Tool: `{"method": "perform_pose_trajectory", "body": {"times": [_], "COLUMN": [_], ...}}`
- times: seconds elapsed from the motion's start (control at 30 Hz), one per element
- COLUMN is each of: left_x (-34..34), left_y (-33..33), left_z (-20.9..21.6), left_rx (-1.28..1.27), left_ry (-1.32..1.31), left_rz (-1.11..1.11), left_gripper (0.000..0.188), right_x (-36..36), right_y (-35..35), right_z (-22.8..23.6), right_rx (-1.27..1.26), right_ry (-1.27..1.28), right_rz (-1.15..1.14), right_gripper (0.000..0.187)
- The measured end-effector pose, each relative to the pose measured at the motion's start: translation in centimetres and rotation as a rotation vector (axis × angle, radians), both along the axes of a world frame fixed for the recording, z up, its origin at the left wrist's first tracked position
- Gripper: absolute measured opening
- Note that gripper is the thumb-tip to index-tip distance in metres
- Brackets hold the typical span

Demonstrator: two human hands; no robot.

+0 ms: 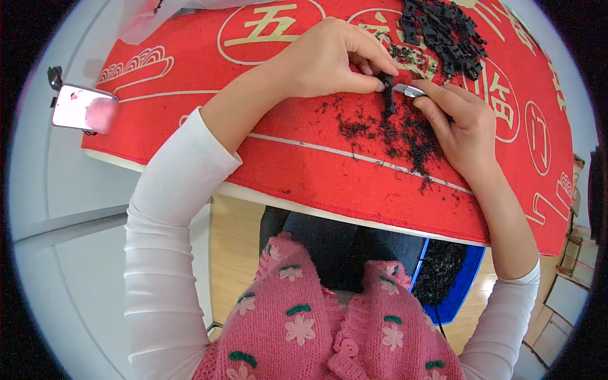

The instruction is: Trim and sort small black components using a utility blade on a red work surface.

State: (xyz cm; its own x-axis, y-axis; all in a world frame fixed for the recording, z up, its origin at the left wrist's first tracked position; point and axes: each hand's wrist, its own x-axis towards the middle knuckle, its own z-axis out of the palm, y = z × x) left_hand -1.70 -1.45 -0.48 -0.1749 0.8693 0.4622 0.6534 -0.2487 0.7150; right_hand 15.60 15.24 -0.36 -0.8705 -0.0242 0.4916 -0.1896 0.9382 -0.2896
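My left hand (pixel 339 60) pinches a small black part (pixel 388 101) between thumb and fingers above a red mat (pixel 190 73). In my right hand (pixel 461 117) is a utility knife (pixel 410 90), its blade against or very close to the black part. Thin black shavings (pixel 405 142) lie scattered on the mat under and in front of both hands. A heap of similar black parts (pixel 446 35) sits beyond my right hand.
A lit phone (pixel 83 109) stands off the table's left edge. Clear plastic sheeting (pixel 142 20) lies at the far left. Below the table's front edge is a blue-rimmed container (pixel 467 278) with black material inside. Cartons (pixel 560 304) stand at the right.
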Motion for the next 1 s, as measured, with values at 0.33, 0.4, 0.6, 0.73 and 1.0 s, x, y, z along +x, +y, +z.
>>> {"method": "perform_pose_trajectory", "body": {"times": [0.33,0.4,0.6,0.73,1.0], "left_x": [0.5,0.4,-0.2,0.2,0.0], "left_y": [-0.2,0.0,0.2,0.2,0.3], "left_z": [1.1,1.6,1.2,1.6,1.1], "left_rx": [-0.062,-0.078,-0.083,-0.088,-0.064], "left_ry": [-0.053,-0.033,0.031,-0.004,0.030], "left_rz": [-0.010,-0.050,-0.083,-0.084,-0.091], "left_gripper": [0.021,0.023,0.024,0.024,0.024], "right_x": [0.1,0.1,0.1,0.2,0.4], "right_y": [-0.1,-0.1,-0.6,-0.2,-0.3], "right_z": [0.1,0.2,0.4,0.1,0.5], "right_rx": [0.094,0.125,0.138,0.110,0.112], "right_ry": [0.035,0.030,0.051,0.007,-0.041], "right_rz": [-0.007,-0.011,-0.040,-0.003,-0.002], "right_gripper": [0.019,0.019,0.018,0.018,0.018]}}
